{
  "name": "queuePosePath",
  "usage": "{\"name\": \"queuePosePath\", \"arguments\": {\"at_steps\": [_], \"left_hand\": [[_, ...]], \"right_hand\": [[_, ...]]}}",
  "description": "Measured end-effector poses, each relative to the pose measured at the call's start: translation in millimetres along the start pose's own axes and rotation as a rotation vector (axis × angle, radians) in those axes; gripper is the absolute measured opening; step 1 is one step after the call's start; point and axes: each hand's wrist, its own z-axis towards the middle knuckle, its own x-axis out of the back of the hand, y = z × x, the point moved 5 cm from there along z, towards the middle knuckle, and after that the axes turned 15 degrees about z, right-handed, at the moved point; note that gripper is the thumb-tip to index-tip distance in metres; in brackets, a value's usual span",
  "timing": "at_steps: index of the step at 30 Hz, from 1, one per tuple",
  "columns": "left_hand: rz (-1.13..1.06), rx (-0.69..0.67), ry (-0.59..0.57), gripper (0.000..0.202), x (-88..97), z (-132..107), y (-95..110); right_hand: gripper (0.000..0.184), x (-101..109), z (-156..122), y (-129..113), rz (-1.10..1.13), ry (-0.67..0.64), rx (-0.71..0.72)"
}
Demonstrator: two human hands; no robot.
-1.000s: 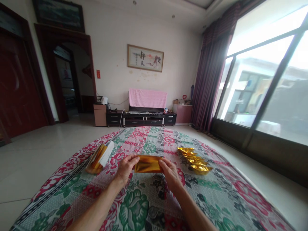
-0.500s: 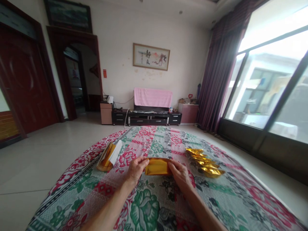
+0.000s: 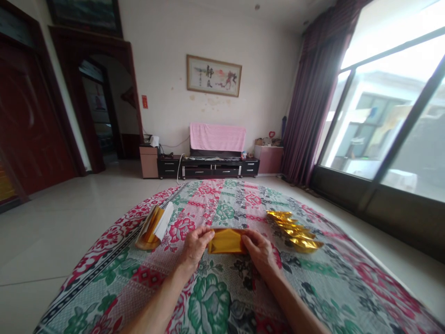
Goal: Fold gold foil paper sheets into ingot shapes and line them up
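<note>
Left hand and right hand pinch opposite ends of the gold sheet over the near middle of the flowered cloth, and uneven pulling could crease or tear such thin-looking material.

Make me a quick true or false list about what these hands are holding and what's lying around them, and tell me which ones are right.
1. The left hand and right hand grip opposite ends of one strip. True.
2. That strip is pink. False: it is gold; the pink cloth hangs above the low black cabinet.
3. Folded gold pieces lie in a row on the flowered cloth. True.
4. Those folded gold pieces lie left of both hands. False: they lie to the right.
5. A bundle of gold and white sheets lies left of the left hand. True.
</note>
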Motion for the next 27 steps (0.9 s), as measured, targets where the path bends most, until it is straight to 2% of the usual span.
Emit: {"name": "queuePosePath", "arguments": {"at_steps": [9, 16, 22, 27], "left_hand": [[0.020, -0.021, -0.007, 0.029, 0.3, 0, -3], [0.011, -0.070, -0.023, 0.028, -0.4, 0, -1], [0.038, -0.032, 0.043, 0.036, 0.8, -3, 1], [0.064, 0.000, 0.097, 0.038, 2.0, -6, 6]], "right_hand": [[0.032, -3, -2, -8, 0.090, 0.000, -0.034], [0.031, -4, -2, -4, 0.161, 0.010, -0.062], [0.033, -2, 1, 6, 0.202, 0.010, -0.055], [0.032, 0, 0, 4, 0.145, 0.025, -0.039]]}}
